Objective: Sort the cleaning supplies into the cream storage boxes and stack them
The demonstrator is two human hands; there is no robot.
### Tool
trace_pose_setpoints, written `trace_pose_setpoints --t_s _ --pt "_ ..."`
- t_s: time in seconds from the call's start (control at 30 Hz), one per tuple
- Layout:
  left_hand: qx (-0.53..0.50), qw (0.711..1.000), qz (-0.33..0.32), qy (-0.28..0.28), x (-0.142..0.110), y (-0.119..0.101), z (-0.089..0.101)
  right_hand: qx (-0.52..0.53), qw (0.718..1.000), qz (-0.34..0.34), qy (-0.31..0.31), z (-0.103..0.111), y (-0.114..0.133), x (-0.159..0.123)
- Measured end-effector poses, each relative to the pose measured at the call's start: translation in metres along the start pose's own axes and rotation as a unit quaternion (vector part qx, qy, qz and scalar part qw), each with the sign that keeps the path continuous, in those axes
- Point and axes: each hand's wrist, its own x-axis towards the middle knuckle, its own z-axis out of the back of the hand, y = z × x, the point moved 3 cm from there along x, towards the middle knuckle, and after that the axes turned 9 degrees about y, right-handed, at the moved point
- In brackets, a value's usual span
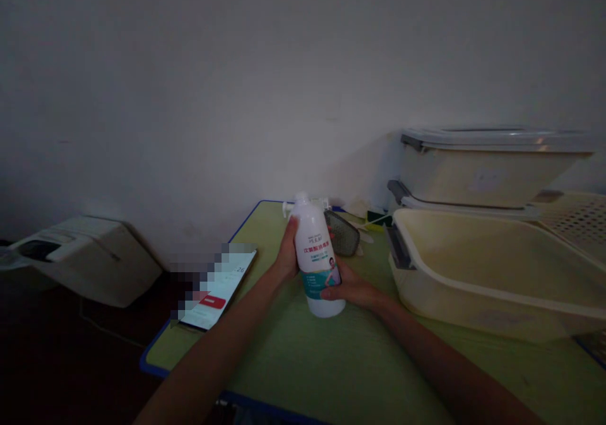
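A white disinfectant bottle [313,239] with red lettering and a teal label is held above the table, tilted slightly, its narrow top pointing away from me. My left hand [287,254] is closed around its left side near the shoulder, thumb along the edge. Lower down, my right hand [353,286] grips the right side, with the thumb across the label. Fingers behind the bottle are mostly hidden. A small white piece [286,209] juts out left of the bottle's neck; whether it is attached I cannot tell. Beyond my right hand lies a hairbrush [348,235].
The green table [360,355] has a blue edge. On its left lies a lit phone [220,289], partly pixelated. An open cream bin [473,311] stands at right, with a lidded box [478,172] behind it. A white container [104,261] sits left of the table.
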Motion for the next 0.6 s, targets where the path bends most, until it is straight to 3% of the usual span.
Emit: trace_pose_setpoints --t_s 0.37,0.6 --pt "0.003 0.999 -0.039 -0.020 0.001 -0.001 0.004 -0.036 0.999 -0.004 -0.001 -0.002 0.003 -0.002" --pt "-0.016 0.998 -0.047 -0.042 0.004 -0.002 0.010 -0.099 0.993 -0.007 -0.065 -0.008 0.008 -0.005"
